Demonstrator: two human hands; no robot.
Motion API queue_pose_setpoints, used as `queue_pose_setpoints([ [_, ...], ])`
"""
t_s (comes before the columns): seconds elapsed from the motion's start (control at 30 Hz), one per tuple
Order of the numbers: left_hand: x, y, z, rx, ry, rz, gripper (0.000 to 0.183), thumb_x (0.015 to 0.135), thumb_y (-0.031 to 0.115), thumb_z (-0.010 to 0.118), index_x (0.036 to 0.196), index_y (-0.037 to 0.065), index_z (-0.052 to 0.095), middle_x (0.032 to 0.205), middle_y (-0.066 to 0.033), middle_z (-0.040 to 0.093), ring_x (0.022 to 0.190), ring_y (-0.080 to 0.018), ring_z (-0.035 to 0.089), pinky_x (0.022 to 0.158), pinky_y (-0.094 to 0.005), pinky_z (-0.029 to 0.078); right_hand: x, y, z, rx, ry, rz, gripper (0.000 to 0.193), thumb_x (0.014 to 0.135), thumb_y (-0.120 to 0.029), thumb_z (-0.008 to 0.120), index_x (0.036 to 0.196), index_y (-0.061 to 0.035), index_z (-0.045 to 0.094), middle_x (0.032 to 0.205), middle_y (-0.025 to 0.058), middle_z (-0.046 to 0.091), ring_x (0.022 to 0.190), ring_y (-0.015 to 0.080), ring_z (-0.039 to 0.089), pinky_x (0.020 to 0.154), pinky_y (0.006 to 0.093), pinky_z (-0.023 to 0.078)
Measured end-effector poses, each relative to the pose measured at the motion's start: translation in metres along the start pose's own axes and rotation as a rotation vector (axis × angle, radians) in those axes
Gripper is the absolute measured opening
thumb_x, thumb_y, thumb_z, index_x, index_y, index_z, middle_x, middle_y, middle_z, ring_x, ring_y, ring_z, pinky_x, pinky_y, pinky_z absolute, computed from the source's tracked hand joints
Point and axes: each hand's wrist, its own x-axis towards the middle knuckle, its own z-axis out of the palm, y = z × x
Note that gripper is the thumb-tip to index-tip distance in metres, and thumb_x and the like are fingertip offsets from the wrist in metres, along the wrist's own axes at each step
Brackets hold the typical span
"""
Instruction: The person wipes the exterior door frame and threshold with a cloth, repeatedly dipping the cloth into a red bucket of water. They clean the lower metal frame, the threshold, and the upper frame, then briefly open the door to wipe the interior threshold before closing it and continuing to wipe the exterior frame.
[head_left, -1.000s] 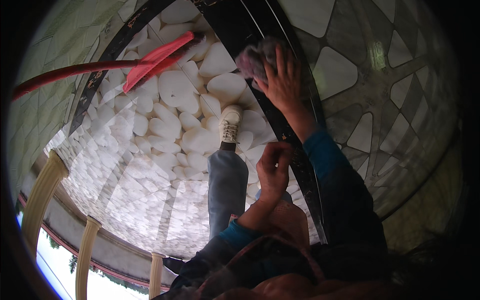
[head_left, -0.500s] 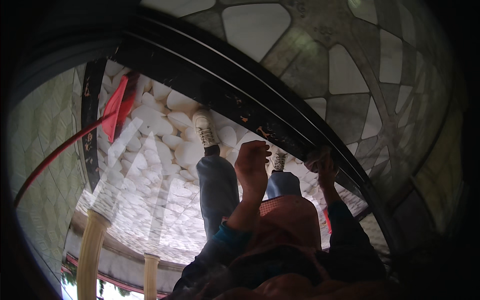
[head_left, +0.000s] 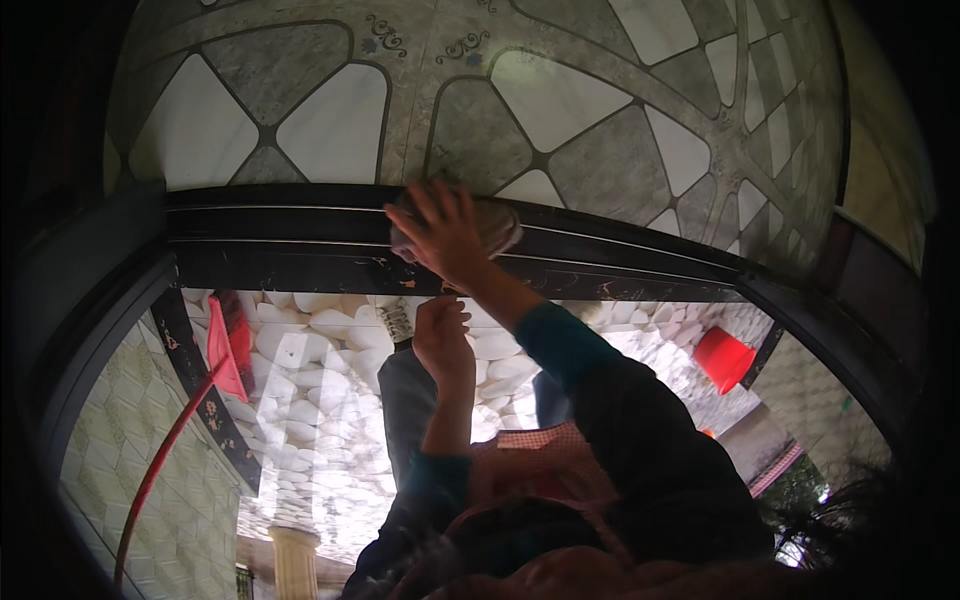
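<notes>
My right hand (head_left: 443, 232) reaches forward and left, its fingers spread over a bunched greyish cloth (head_left: 496, 229). The hand presses the cloth against the dark door sill (head_left: 620, 248), which has thin metallic lines along it. Below it, nearer my body, my left hand (head_left: 445, 335) hovers with fingers curled in; nothing shows in it. The left hand is apart from the sill. Part of the cloth is hidden under my right palm.
A red broom-like tool (head_left: 229, 350) with a long handle leans at left. A red bucket (head_left: 724, 359) stands at right. White-pebble-patterned flooring (head_left: 300, 400) lies under my feet; patterned tiles (head_left: 320, 120) extend beyond the sill. Dark door frames (head_left: 110, 330) rise at the sides.
My right hand has swept the cloth leftward along the sill, from the right side to the middle. The view has turned, bringing the red bucket into fuller sight. My left hand stays curled.
</notes>
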Motion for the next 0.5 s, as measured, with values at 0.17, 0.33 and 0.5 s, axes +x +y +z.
queue_pose_setpoints([
  [0.17,0.000,-0.006,0.006,0.051,-0.028,0.080,0.011,0.087,0.002,0.053,0.095,0.001,0.060,0.084,-0.0062,0.066,0.070,-0.0110,0.063,0.059,-0.0215,0.048,0.012,0.002,0.026,-0.002,0.072,-0.009,0.054,0.060,-0.027,0.077,0.109,-0.0184,0.058,0.123,0.0089,0.048,0.114,0.0310,0.045,0.092,0.0546,0.035],
  [0.33,-0.012,-0.013,0.031,0.063,-0.029,0.027,0.011,0.087,-0.001,0.053,0.094,0.001,0.060,0.085,-0.0065,0.064,0.070,-0.0129,0.060,0.059,-0.0220,0.046,-0.072,0.092,-0.027,-0.033,-0.021,0.221,0.046,0.060,-0.031,0.076,0.102,-0.0183,0.061,0.112,0.0054,0.054,0.109,0.0292,0.048,0.089,0.0486,0.037],
  [0.5,-0.025,-0.029,0.061,0.169,-0.065,0.027,0.010,0.085,-0.002,0.054,0.093,0.001,0.060,0.081,-0.0070,0.064,0.068,-0.0127,0.061,0.058,-0.0221,0.046,-0.180,0.205,-0.070,-0.223,-0.046,0.357,0.050,0.058,-0.032,0.072,0.105,-0.0187,0.061,0.110,0.0057,0.055,0.104,0.0298,0.049,0.084,0.0481,0.038],
])
